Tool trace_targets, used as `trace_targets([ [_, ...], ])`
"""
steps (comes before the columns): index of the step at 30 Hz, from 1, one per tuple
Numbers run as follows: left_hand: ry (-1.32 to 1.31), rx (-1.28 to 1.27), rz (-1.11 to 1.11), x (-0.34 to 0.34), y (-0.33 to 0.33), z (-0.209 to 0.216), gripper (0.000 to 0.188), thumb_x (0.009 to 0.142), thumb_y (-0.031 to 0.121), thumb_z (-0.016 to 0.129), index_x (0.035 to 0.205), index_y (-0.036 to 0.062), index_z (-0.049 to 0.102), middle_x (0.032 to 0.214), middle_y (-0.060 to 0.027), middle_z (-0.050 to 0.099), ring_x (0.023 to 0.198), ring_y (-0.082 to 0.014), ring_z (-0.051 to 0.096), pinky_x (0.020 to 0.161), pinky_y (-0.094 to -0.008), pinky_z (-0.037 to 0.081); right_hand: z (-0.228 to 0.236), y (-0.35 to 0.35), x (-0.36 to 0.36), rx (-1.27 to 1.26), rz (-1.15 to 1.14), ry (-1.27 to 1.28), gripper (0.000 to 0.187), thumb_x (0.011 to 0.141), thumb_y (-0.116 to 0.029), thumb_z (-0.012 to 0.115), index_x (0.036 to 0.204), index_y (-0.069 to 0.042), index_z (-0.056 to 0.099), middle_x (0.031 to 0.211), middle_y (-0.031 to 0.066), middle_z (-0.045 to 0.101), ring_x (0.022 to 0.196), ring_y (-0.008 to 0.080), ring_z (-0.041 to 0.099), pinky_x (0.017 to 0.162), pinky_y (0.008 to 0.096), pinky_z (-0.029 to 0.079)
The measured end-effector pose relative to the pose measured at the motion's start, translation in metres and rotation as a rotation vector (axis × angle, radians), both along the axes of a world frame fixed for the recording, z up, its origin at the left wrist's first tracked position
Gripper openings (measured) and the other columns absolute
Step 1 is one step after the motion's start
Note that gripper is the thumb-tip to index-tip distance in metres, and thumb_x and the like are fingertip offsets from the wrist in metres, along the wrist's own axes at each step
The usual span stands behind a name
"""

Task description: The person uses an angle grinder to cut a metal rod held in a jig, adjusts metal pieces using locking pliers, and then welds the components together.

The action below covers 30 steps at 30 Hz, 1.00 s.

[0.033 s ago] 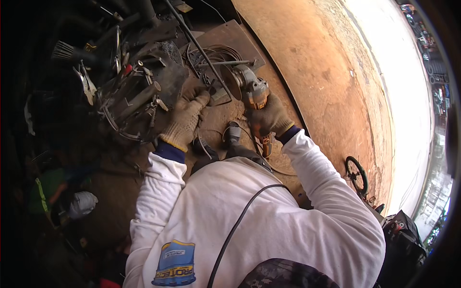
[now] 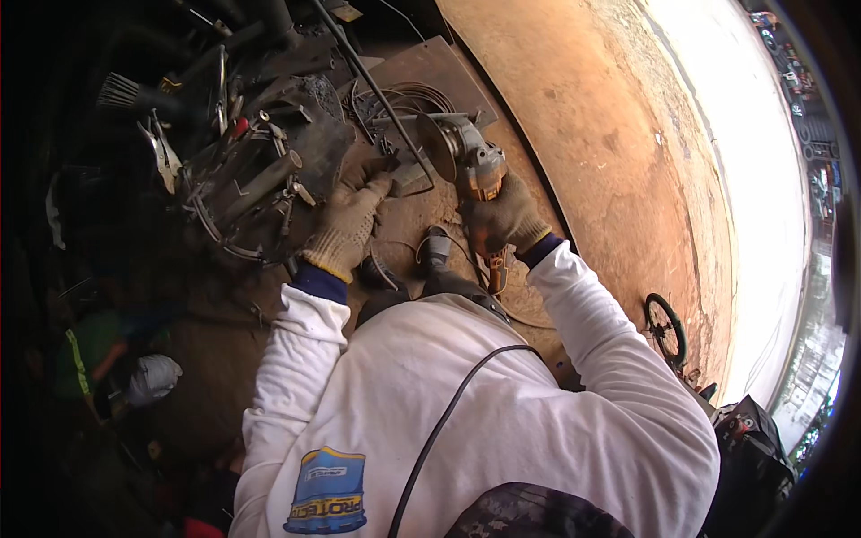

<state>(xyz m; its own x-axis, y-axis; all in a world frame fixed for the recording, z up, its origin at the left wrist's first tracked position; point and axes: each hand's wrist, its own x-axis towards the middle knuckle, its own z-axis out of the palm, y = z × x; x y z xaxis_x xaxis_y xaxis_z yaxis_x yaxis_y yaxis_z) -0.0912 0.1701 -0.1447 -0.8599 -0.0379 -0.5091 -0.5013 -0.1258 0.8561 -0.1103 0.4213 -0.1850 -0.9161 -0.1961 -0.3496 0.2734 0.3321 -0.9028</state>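
My right hand, in a knitted work glove, is closed around the body of an angle grinder. The grinder's disc faces left, beside a thin dark metal rod. That rod slants down from the top and bends near its lower end. My left hand, gloved too, has its fingers curled together at a small flat metal piece by the rod's bent end. What lies inside those fingers is hidden. The disc stands apart from my left hand, up and to its right.
A coil of wire lies on a metal plate beyond the grinder. Clamps, pipes and a wire brush crowd the left side. A bicycle wheel stands at right. Another person's green sleeve shows at lower left.
The grinder's head has shifted slightly up and to the right, and its disc shows more of its face. My left hand stays almost in place.
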Motion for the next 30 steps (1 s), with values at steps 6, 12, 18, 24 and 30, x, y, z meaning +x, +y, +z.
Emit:
trace_targets([
  [6,0.354,-0.403,-0.201,0.018,0.007,-0.095,0.053,0.092,0.036,0.074,0.136,0.0153,0.052,0.098,-0.0054,0.065,0.067,-0.0129,0.058,0.059,-0.0241,0.049,-0.033,0.006,-0.029,-0.387,-0.094,0.026,0.043,0.076,-0.020,0.081,0.112,-0.003,0.065,0.096,0.0049,0.070,0.085,0.0166,0.067,0.076,0.0337,0.054],
  [12,-0.098,0.143,-0.699,0.027,0.033,-0.109,0.051,0.099,0.036,0.065,0.140,0.0098,0.050,0.114,-0.0079,0.065,0.092,-0.0142,0.064,0.073,-0.0256,0.056,-0.043,0.016,-0.029,-0.808,-0.158,-0.132,0.055,0.088,-0.030,0.071,0.129,0.003,0.057,0.115,0.0164,0.068,0.102,0.0295,0.069,0.091,0.0428,0.057],
  [18,0.104,0.247,-0.842,0.075,0.009,-0.192,0.037,0.106,0.034,0.054,0.125,0.0022,0.061,0.106,-0.0055,0.069,0.096,-0.0138,0.066,0.085,-0.0282,0.055,-0.062,-0.007,-0.003,-0.953,-0.283,-0.220,0.060,0.090,-0.035,0.065,0.135,0.003,0.054,0.120,0.0190,0.067,0.108,0.0333,0.067,0.096,0.0448,0.055],
  [24,-0.159,0.413,-0.798,0.093,-0.012,-0.156,0.039,0.104,0.035,0.057,0.123,0.0017,0.062,0.101,-0.0047,0.069,0.087,-0.0120,0.063,0.076,-0.0263,0.054,-0.067,-0.042,0.037,-0.969,-0.441,-0.226,0.058,0.090,-0.031,0.064,0.135,0.003,0.053,0.118,0.0194,0.067,0.106,0.0341,0.068,0.094,0.0462,0.056],
  [30,-0.078,0.122,-0.819,0.128,-0.051,-0.143,0.050,0.100,0.049,0.057,0.122,0.0033,0.062,0.096,-0.0048,0.067,0.080,-0.0140,0.062,0.070,-0.0282,0.053,-0.098,-0.080,0.075,-1.191,-0.452,-0.300,0.042,0.096,-0.019,0.061,0.127,0.009,0.054,0.114,0.0225,0.065,0.102,0.0364,0.068,0.088,0.0460,0.058],
])
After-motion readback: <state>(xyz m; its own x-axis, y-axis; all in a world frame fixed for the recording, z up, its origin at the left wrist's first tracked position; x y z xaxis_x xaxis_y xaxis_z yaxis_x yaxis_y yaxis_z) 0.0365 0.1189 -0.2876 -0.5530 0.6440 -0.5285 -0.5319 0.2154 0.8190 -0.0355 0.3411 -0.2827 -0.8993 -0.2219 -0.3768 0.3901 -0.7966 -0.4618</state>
